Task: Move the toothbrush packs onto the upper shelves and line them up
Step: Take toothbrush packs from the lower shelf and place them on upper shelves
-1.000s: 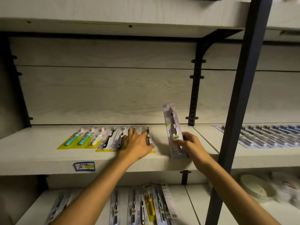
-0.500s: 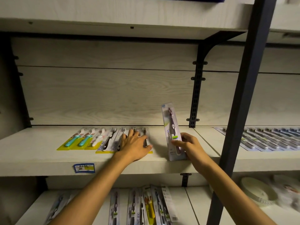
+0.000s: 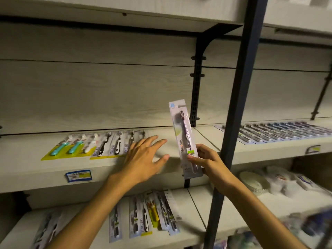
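Note:
A row of toothbrush packs [image 3: 100, 145] lies flat on the upper shelf [image 3: 32, 169], teal ones at the left, black-and-white ones toward the right. My left hand [image 3: 143, 159] hovers spread and empty at the row's right end, fingers pointing right. My right hand [image 3: 204, 159] pinches the lower part of a pale lilac toothbrush pack [image 3: 185, 137], held upright just right of the row, in front of the shelf edge. Several more packs [image 3: 149, 214] lie loosely overlapped on the lower shelf [image 3: 194, 209].
A dark metal upright [image 3: 239, 105] stands close to the right of my right hand. Beyond it, a long row of dark packs [image 3: 280, 132] fills the neighbouring upper shelf. A blue price label [image 3: 79, 175] sticks to the shelf's front edge. White round items [image 3: 255, 182] sit lower right.
My left hand has lifted off the row's last packs and slid right, fingers spread. The upright pack in my right hand has come slightly lower and nearer me.

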`<state>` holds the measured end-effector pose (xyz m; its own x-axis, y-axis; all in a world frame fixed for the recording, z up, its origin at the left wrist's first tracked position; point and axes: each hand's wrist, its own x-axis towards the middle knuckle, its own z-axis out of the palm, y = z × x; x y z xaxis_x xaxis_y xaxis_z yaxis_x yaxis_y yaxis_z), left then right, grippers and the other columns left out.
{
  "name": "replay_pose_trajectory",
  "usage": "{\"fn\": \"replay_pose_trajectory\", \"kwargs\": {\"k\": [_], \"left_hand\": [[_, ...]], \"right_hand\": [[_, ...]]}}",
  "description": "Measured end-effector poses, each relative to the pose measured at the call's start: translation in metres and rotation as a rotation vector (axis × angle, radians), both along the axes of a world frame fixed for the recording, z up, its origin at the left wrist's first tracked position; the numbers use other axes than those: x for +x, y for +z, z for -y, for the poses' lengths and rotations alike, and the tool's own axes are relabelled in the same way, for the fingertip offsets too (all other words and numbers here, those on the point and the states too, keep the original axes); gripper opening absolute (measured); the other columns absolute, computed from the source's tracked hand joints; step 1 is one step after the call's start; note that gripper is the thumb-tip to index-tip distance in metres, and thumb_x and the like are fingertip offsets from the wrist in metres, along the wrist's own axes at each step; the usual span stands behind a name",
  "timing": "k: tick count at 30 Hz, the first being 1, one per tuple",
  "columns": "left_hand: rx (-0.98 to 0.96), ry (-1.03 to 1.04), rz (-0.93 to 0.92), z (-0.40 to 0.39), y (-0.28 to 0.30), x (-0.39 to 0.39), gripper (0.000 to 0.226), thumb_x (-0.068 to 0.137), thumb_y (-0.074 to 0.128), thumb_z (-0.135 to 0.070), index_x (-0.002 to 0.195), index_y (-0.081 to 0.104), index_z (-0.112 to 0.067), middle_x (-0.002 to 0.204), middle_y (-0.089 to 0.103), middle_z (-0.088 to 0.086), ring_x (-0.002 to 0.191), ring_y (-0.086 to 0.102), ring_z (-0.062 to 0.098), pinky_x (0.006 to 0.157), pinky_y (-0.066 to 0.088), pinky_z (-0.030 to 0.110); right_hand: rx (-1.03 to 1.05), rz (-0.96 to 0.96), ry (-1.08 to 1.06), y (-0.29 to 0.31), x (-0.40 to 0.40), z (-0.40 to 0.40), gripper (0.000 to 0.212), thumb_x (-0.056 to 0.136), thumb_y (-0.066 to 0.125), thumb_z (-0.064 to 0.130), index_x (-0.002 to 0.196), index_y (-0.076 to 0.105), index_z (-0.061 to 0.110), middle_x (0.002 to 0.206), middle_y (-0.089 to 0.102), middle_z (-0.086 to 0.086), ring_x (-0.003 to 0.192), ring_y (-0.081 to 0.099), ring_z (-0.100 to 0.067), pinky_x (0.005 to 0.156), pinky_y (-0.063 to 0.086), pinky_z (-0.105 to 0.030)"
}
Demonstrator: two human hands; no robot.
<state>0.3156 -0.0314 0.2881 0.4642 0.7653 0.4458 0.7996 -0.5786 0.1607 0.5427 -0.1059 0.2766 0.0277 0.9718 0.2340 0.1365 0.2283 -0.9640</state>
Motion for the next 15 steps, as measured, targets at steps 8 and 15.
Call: {"fn": "replay_pose_trajectory", "kwargs": {"k": [8,15], "left_hand": [[0.019,-0.186,0.013,0.051,-0.009,0.04,0.059,0.096,0.039,-0.064,0.15,0.031,-0.042,0.158,0.031,-0.011,0.142,0.029,0.012,0.116,0.026,0.04],[0.024,-0.358,0.028,0.085,-0.012,0.088,0.058,0.095,0.04,-0.063,0.149,0.03,-0.043,0.154,0.034,-0.013,0.14,0.03,0.011,0.114,0.028,0.037]], "right_hand": [[0.028,-0.028,-0.145,-0.017,0.022,0.081,0.031,0.091,0.066,0.005,0.121,0.061,0.012,0.114,0.072,-0.006,0.107,0.069,-0.022,0.08,0.056,-0.032],[0.02,0.006,-0.325,-0.022,0.065,0.133,0.029,0.09,0.07,0.008,0.118,0.063,0.014,0.108,0.074,-0.003,0.103,0.07,-0.022,0.085,0.057,-0.038]]}}
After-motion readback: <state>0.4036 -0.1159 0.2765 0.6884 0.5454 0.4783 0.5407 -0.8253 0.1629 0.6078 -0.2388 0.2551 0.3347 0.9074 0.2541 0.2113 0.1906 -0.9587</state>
